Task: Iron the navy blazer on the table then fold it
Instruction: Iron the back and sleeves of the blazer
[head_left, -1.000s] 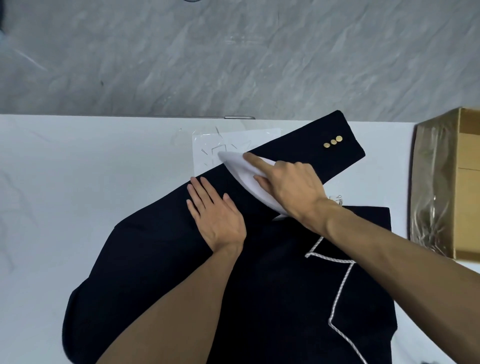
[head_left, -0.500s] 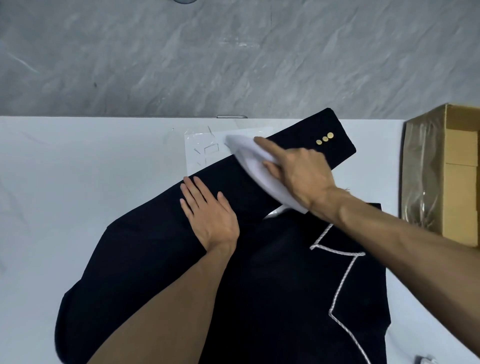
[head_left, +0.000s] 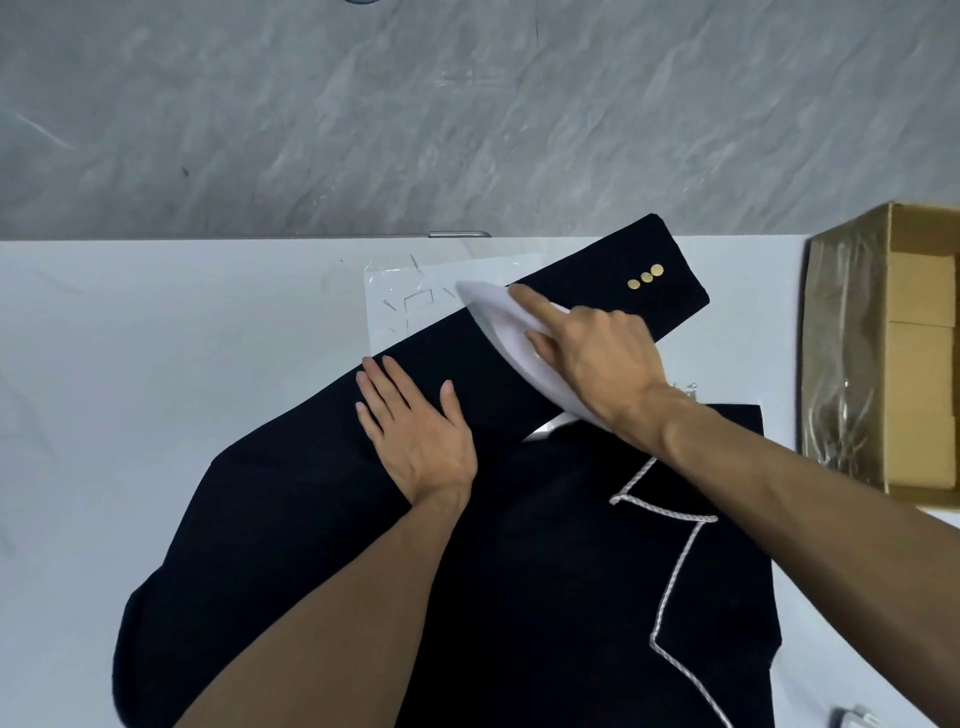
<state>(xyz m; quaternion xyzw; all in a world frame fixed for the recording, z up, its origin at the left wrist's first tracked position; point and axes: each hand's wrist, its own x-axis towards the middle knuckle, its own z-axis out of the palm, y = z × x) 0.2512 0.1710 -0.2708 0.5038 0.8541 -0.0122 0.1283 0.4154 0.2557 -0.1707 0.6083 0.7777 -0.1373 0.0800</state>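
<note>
The blazer (head_left: 519, 597) lies spread flat on the white table (head_left: 130, 364), its body low in the view, its white corded trim (head_left: 670, 587) running down the right side. One sleeve (head_left: 597, 283) stretches up and to the right, and its cuff with three gold buttons (head_left: 645, 277) reaches the table's far edge.

The white iron (head_left: 498, 322) sits on that sleeve, about midway along, with its nose over the sleeve's upper edge. The right hand (head_left: 602, 353) is wrapped on the iron from above, index finger (head_left: 530, 306) stretched forward along the top and the other fingers curled around the body. The right forearm comes in from the lower right, crossing the blazer's chest.

The left hand (head_left: 415, 436) is flat, palm down, fingers straight and slightly fanned, pressing the sleeve just below and left of the iron. Its fingertips are at the sleeve's upper edge, and the thumb points toward the iron. The two hands are near each other but not touching.

A clear plastic sheet (head_left: 415, 291) lies under the sleeve's upper edge. A cardboard box (head_left: 919, 364) stands at the table's right side, apart from the cuff.
</note>
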